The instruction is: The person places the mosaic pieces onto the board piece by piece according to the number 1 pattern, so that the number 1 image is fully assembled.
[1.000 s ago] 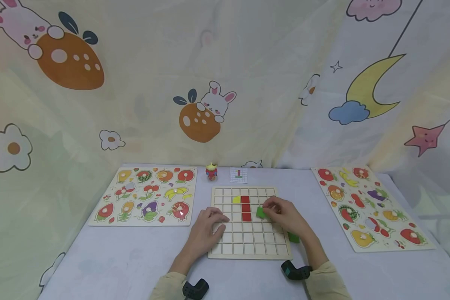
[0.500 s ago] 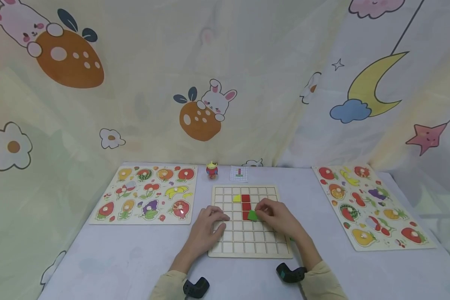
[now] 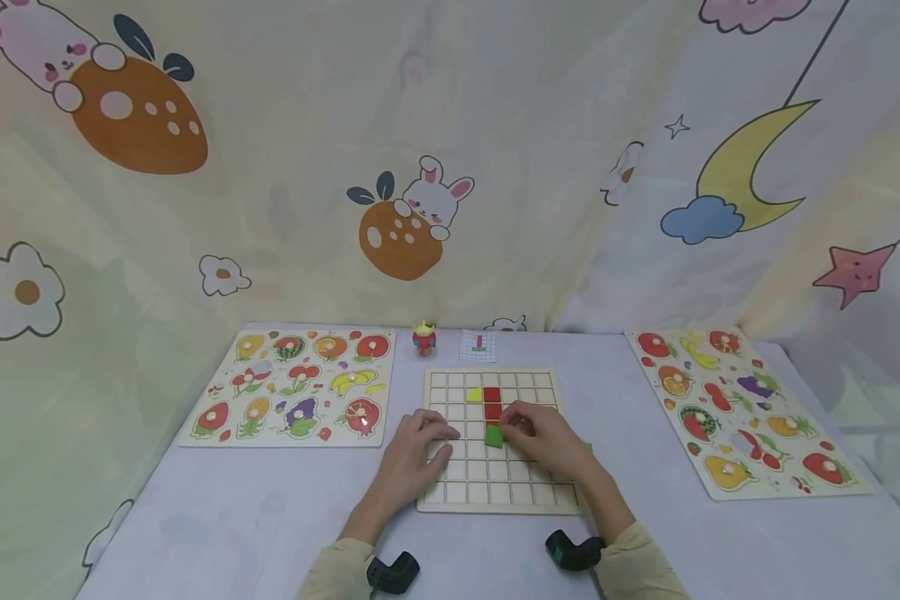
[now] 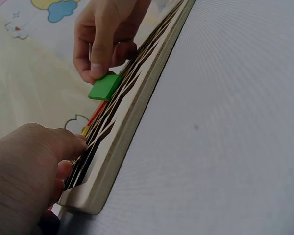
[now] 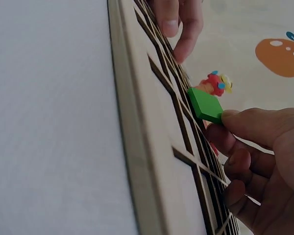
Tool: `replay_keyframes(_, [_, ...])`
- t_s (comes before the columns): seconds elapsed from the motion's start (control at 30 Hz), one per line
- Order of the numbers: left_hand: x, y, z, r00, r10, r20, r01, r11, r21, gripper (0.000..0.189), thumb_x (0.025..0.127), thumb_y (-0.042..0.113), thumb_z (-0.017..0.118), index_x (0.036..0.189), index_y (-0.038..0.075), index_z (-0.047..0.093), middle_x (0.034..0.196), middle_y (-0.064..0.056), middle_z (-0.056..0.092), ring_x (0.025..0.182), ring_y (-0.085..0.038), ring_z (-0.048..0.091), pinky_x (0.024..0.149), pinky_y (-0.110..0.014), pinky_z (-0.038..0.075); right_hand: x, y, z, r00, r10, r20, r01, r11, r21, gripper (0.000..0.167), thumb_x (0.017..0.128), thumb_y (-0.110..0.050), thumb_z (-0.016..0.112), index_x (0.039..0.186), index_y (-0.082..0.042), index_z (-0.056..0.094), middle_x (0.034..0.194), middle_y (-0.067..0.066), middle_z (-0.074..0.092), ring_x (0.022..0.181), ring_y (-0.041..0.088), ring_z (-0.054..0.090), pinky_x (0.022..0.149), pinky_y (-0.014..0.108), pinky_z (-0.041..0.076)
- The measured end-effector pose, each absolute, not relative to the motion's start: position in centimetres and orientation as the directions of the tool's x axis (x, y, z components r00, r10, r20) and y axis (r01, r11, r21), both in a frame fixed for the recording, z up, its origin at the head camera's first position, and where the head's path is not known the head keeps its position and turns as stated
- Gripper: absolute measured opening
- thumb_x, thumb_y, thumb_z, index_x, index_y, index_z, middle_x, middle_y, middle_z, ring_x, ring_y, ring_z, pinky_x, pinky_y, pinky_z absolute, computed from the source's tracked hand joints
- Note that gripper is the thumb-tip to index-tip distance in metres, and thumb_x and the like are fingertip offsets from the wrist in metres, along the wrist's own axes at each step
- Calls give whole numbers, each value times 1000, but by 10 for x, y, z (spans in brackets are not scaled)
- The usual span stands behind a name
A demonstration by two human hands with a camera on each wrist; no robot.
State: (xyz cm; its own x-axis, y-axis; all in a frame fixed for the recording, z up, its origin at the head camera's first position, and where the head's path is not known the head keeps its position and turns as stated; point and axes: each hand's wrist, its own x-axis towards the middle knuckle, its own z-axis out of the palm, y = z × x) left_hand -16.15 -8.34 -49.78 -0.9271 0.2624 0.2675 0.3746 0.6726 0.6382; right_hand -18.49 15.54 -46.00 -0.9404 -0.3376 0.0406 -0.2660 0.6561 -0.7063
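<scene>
My right hand (image 3: 542, 437) pinches a green square tile (image 5: 206, 105) between thumb and fingertips, close over the wooden grid board (image 3: 499, 506). In the head view the tile overlaps the lower part of a column of red tiles (image 3: 492, 402). Left of that column's top sits a yellow tile (image 3: 475, 395). My left hand (image 3: 414, 454) rests on the board's left edge with its fingers relaxed and nothing in them. The left wrist view shows the green tile tilted above the grid. Part of another green piece (image 3: 588, 448) peeks out beside my right wrist.
Fruit puzzle boards lie to the left (image 3: 288, 387) and right (image 3: 742, 417). Behind the grid board stand a small toy figure (image 3: 423, 339) and a paper card (image 3: 478, 345) with a coloured grid pattern. A printed cloth (image 3: 292, 167) hangs behind the table.
My right hand has carried the green tile leftward across the board, from right of the red column to its lower end. My left hand has stayed in place.
</scene>
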Motion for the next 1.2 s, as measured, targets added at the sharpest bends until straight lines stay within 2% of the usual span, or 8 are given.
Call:
replay_keyframes(0.33, [-161,-84,-498,-925,263,273,379,676,632,17,87,21,66,102,28,68,112,10,54,101,-7,43,85,-30,45,-180,141,-462,-934,-357,26,-290,713,-639,5,89,-25,65,93,-26,64,71,-13,56,65,7,49,58,21,42])
replay_keyframes(0.47, [-161,-84,-497,-924,265,276,382,674,632,17,86,20,66,102,28,68,112,9,54,101,-8,43,84,-31,45,-178,136,-461,-933,-356,42,-308,736,-602,6,89,-26,64,93,-23,64,70,-14,54,63,6,47,57,20,41])
replay_keyframes(0.7, [-161,-84,-497,-926,263,269,376,677,632,17,86,21,66,102,28,68,112,10,54,101,-8,43,83,-31,45,-173,127,-458,-923,-381,56,-343,748,-567,5,89,-23,63,94,-20,63,71,-16,54,65,6,48,60,20,41])
replay_keyframes(0.97, [-161,-84,-498,-925,263,275,380,679,628,17,86,21,67,102,27,69,111,9,54,101,-8,43,83,-30,45,-172,124,-459,-921,-386,63,-358,769,-530,4,90,-23,63,93,-23,62,76,-16,55,69,5,49,64,19,43])
replay_keyframes(1.2, [-162,-83,-498,-923,262,281,383,676,629,18,86,20,67,102,28,69,110,9,54,101,-8,44,83,-31,45,-170,123,-457,-921,-385,58,-358,778,-517,7,87,-24,65,93,-24,63,75,-15,53,68,5,49,62,19,42])
